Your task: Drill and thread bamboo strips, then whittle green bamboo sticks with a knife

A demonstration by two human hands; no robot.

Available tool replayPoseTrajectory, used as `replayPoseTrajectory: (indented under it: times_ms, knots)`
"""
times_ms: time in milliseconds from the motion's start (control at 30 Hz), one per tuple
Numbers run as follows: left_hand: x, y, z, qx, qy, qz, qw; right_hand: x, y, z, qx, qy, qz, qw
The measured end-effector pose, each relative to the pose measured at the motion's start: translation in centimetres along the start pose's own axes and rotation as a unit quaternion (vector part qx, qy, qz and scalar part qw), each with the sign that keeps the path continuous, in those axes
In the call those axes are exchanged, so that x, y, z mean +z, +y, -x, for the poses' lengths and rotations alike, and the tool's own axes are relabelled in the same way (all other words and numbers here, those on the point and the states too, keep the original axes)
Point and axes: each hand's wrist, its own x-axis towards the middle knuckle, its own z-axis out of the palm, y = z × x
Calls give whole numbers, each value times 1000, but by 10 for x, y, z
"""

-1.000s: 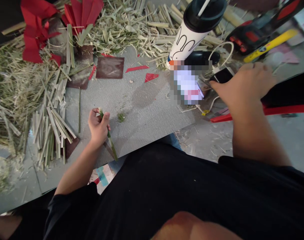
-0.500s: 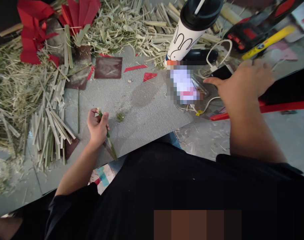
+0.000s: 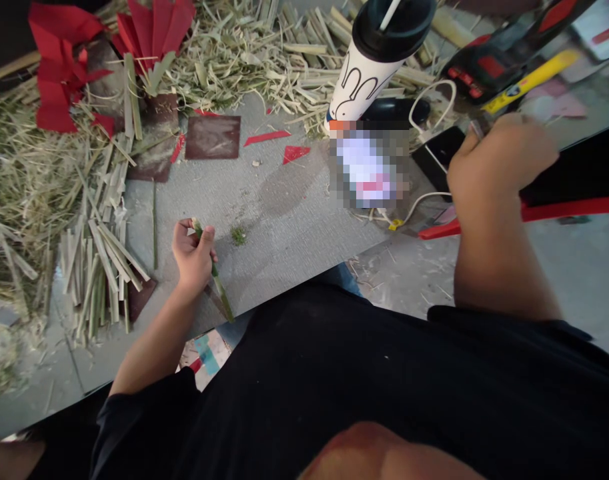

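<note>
A green plant stem (image 3: 218, 283) slants down toward the table's front edge, with my left hand (image 3: 194, 252) closed around its upper end. My right hand (image 3: 501, 157) is raised at the right, fingers curled round a small metallic object (image 3: 477, 130), mostly hidden, that I cannot make out. Just left of my right hand lies a black device (image 3: 438, 159) with a white cable. A phone-like item (image 3: 365, 167), blurred out, is on the table beside it. A small heap of green scrapings (image 3: 238, 233) sits right of my left hand.
A lidded cup with a straw (image 3: 367, 77) stands at the back. Shavings (image 3: 244, 60) and cut strips (image 3: 101, 267) spread behind and left. Red cloth (image 3: 59, 73), dark sandpaper squares (image 3: 213, 137), a yellow cutter (image 3: 531, 81) and a red-black power tool (image 3: 489, 67) lie around.
My right hand has closed and lifted the small metallic object from beside the phone-like item, uncovering more of the black device. My left hand still holds the stem.
</note>
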Motion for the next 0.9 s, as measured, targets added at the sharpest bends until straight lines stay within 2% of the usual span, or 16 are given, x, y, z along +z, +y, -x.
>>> replayPoseTrajectory:
  times_ms: [133, 367, 467, 633, 900]
  knots:
    - [1, 0, 0, 4, 6, -5, 1000, -4, 3, 0, -21, -16, -7, 1000]
    - [2, 1, -1, 2, 7, -7, 1000, -13, 24, -21, -92, -151, -15, 984]
    - [3, 1, -1, 1, 8, -1, 1000, -13, 25, -28, -113, -164, -5, 980]
    - [2, 0, -1, 6, 5, -1, 1000, -12, 21, -33, -101, -189, 19, 977]
    - [2, 0, -1, 0, 6, -9, 1000, -9, 20, -35, -110, -186, 50, 975]
